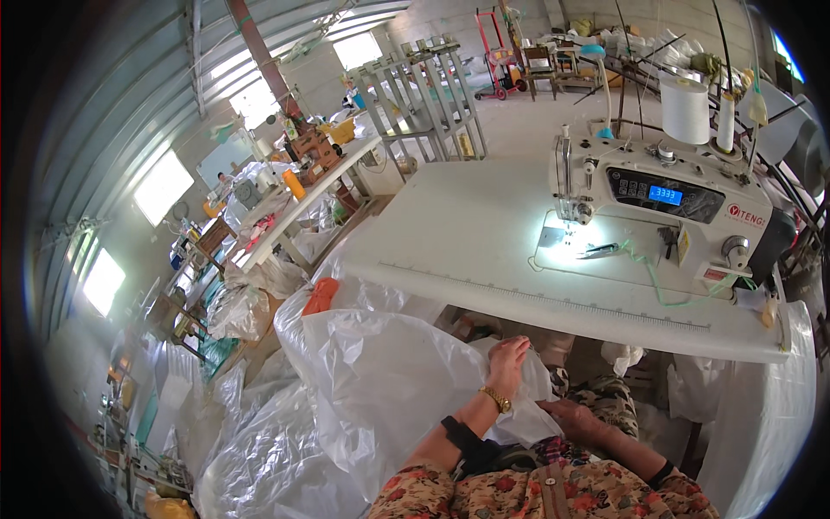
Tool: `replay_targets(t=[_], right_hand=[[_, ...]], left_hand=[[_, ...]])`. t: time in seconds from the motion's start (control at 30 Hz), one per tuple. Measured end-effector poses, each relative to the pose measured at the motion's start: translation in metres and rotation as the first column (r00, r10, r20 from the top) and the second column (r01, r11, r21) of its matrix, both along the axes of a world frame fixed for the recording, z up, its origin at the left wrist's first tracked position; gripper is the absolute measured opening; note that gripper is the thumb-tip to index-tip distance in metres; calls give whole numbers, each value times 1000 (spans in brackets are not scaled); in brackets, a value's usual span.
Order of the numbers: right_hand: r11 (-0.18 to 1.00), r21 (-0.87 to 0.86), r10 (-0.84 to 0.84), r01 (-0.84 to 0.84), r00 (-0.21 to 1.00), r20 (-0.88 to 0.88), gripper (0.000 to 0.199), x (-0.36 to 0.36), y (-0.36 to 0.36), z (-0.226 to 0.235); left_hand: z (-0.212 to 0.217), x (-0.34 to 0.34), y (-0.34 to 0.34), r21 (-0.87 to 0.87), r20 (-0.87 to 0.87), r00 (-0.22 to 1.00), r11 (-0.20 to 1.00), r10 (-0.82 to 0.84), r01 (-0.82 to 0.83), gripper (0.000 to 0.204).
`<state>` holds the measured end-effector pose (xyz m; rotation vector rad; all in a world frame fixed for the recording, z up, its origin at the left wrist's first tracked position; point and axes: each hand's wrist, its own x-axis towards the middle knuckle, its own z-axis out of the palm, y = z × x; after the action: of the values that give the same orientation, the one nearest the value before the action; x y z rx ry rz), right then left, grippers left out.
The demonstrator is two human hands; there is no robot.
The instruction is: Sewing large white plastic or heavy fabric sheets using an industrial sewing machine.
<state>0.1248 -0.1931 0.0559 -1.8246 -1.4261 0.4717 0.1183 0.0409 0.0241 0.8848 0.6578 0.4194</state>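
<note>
A large translucent white plastic sheet (389, 372) spreads over my lap and spills to the left, below the front edge of the sewing table. My left hand (507, 362), with a gold watch at its wrist, lies against the sheet with its fingers stretched toward the table edge. Closer to my body, my right hand (575, 421) has its fingers closed on a fold of the same sheet; its fingertips are partly hidden. The white sewing machine (666, 190) stands on the table with its lamp lit at the needle and a blue display on.
Small dark snips (599, 250) and a green cord (640, 259) lie on the sewing table (450, 233). An orange-red piece (321, 296) rests on the plastic at left. White thread cones (684, 110) stand behind the machine. Another workbench (303, 195) and grey racks (424, 104) are farther off.
</note>
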Motion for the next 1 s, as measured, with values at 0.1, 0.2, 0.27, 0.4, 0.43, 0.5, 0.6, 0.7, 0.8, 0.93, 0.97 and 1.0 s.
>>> replay_targets(t=[0.1,0.2,0.27,0.4,0.43,0.5,0.6,0.7,0.8,0.93,0.97,1.0], right_hand=[[1000,-9,-24,24,1000,-13,52,0,-1,-16],[999,47,-22,24,999,-37,50,2,-2,-24],[997,83,7,-3,999,-41,48,1,-1,-22],[998,68,8,-6,999,-40,48,3,-1,-25],[998,61,-2,4,1000,-27,47,4,-3,-23],[998,60,8,-7,1000,-10,46,3,-1,-19],[993,117,0,3,1000,-24,42,1,1,-17],[988,156,12,-12,1000,1,40,2,1,-21],[990,139,-4,4,1000,3,39,1,0,-22],[990,141,11,-6,999,-36,38,0,-1,-21],[988,155,28,-23,999,-32,37,1,0,-19],[988,155,28,-23,999,-32,37,1,0,-19]], left_hand=[[-10,7,3,-7,-54,997,998,54,-55,13],[-19,14,13,40,-46,990,991,130,-128,16],[-22,19,20,87,-1,986,982,169,-168,16],[-20,32,38,167,20,921,907,388,-386,16],[-19,34,43,212,2,920,898,393,-384,16],[-19,34,58,225,34,899,873,438,-433,14],[-21,38,74,247,119,839,803,531,-543,11],[-23,41,78,279,135,823,776,552,-566,10],[-29,41,84,286,106,842,795,528,-535,10],[-40,36,90,260,103,858,819,503,-511,10],[-39,37,88,260,103,859,820,502,-510,10],[-38,39,85,268,93,842,801,532,-536,10]])
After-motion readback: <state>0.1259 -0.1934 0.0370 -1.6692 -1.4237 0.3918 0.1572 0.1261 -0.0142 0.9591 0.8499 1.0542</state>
